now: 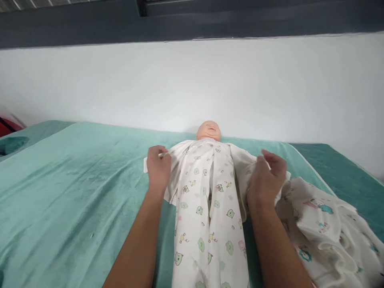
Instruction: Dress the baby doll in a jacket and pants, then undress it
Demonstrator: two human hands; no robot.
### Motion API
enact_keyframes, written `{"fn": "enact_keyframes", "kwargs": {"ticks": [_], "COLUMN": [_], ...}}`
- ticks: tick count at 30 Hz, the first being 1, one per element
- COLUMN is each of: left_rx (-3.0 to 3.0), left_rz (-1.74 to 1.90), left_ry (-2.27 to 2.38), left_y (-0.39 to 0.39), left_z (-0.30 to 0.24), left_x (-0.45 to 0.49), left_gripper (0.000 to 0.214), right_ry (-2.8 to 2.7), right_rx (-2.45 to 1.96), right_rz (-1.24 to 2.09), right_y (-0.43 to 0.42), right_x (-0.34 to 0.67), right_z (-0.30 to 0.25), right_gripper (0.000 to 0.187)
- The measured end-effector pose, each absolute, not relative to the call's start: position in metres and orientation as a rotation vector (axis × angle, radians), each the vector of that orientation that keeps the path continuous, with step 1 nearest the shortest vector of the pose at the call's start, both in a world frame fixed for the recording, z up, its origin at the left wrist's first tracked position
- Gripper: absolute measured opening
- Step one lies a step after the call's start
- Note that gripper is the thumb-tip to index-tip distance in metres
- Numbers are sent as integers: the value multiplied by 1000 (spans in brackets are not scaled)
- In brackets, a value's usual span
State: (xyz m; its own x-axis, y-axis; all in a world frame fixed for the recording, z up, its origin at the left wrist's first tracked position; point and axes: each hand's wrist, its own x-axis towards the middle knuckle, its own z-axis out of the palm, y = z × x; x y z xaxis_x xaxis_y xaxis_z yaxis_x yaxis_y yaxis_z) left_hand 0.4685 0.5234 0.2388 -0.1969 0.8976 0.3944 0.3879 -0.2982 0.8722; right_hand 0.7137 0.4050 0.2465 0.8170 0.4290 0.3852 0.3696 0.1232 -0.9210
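Note:
A baby doll [209,131] lies on its back on the bed, its head by the wall. It wears a white romper [198,192] printed with green animal faces, with long legs running towards me and sleeves spread sideways. My left hand [159,166] is over the sleeve on the left, fingers loosely curled with a gap at the thumb; a white cuff shows beyond it. Over the other sleeve [244,162] is my right hand [267,176], thumb and fingers apart and slightly blurred. Nothing shows between the fingertips of either hand.
A crumpled white printed cloth [327,228] lies at the right, close to my right forearm. Green sheeting [90,192] with creases covers the bed. Behind stands a white wall [150,84] under a dark ledge; a red object [8,126] shows at the far left.

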Motion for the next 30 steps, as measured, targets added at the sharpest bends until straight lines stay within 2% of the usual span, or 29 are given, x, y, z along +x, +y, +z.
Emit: {"fn": "enact_keyframes", "kwargs": {"ticks": [3, 5, 9, 16, 21, 25, 30], "left_rx": [2145, 2353, 2500, 2507, 2411, 2476, 2526], "left_rz": [1274, 1068, 873, 800, 772, 812, 837], "left_ry": [1223, 1126, 1281, 1656, 1761, 1646, 1545], "left_y": [523, 526, 534, 543, 547, 545, 542], "left_z": [235, 231, 224, 230, 231, 229, 225], "left_x": [482, 488, 490, 481, 474, 478, 483], "left_gripper": [35, 42, 49, 47, 46, 51, 49], "right_ry": [-929, -1150, -1393, -1503, -1427, -1357, -1223], "right_rx": [-1551, -1559, -1654, -1985, -2104, -1929, -1499], "right_rz": [120, 232, 78, -167, -147, -162, 323], "right_y": [417, 426, 438, 439, 433, 431, 428], "right_x": [696, 697, 715, 742, 763, 741, 697], "right_z": [247, 241, 227, 225, 228, 236, 256], "right_gripper": [30, 31, 39, 43, 44, 40, 33]}}
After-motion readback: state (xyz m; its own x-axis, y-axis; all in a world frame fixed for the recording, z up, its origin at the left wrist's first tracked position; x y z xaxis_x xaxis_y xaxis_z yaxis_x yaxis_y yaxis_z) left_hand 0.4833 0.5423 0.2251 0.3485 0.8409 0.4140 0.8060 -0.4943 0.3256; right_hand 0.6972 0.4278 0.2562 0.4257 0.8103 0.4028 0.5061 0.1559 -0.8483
